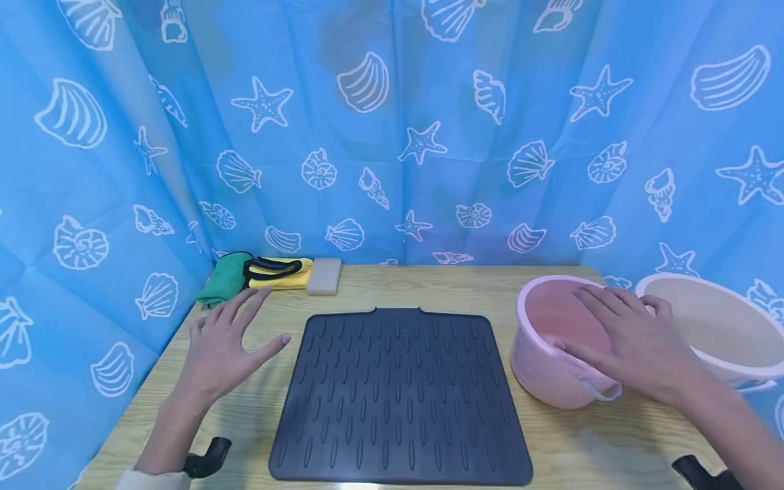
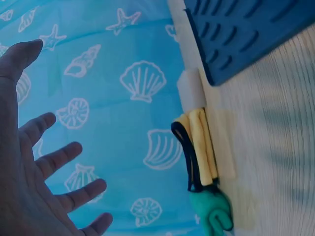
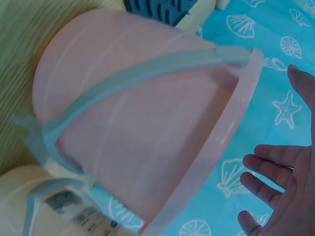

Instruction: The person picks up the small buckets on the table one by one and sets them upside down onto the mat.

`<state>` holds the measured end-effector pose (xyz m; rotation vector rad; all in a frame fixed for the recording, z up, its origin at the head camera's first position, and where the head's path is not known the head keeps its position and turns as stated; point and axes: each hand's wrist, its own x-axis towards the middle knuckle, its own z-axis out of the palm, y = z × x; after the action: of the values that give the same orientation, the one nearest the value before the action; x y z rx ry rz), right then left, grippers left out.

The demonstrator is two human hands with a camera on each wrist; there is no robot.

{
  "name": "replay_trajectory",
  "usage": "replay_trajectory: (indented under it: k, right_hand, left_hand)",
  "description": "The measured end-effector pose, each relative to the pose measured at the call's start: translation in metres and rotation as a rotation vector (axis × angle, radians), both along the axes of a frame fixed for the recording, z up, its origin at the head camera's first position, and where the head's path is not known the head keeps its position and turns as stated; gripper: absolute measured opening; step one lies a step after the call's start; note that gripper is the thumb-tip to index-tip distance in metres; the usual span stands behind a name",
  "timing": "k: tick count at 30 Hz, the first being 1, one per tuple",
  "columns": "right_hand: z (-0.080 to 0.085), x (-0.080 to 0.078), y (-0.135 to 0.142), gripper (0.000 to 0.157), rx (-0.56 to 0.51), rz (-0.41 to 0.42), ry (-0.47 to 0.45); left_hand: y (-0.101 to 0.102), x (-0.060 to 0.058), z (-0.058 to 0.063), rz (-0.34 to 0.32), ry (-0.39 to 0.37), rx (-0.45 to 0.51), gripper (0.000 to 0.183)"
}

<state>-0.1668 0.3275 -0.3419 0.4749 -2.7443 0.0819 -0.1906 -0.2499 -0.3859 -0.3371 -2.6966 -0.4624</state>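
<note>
My left hand is held above the table left of a dark ribbed mat, its fingers spread and nothing in them. In the left wrist view, the same hand appears against the curtain, touching nothing. Over the rim of a pink bucket hovers my right hand, with fingers extended and no object held. The right wrist view shows that hand apart from the bucket's rim. The bucket's grey handle hangs down along its side.
A cream bucket stands right of the pink one. At the back left lie a green cloth, a yellow cloth with black trim and a beige block. A blue shell-patterned curtain encloses the wooden table.
</note>
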Motion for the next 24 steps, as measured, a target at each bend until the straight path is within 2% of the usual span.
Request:
replay_trajectory:
  k: [6, 12, 19, 24]
  right_hand:
    - [-0.007, -0.002, -0.014, 0.079, -0.021, 0.061, 0.055]
    - [-0.015, -0.007, -0.024, 0.073, -0.027, 0.12, 0.105]
    - [-0.02, -0.012, -0.034, 0.066, -0.074, 0.182, 0.093]
    - [-0.023, -0.018, -0.039, 0.057, -0.078, 0.194, 0.101]
  left_hand:
    - [0.011, -0.002, -0.006, -0.039, 0.008, 0.036, 0.081]
    - [0.024, -0.004, -0.014, -0.044, -0.028, 0.052, 0.084]
    - [0.035, -0.007, -0.02, -0.069, -0.041, 0.094, 0.083]
    - [0.043, -0.009, -0.025, -0.086, -0.035, 0.115, 0.081]
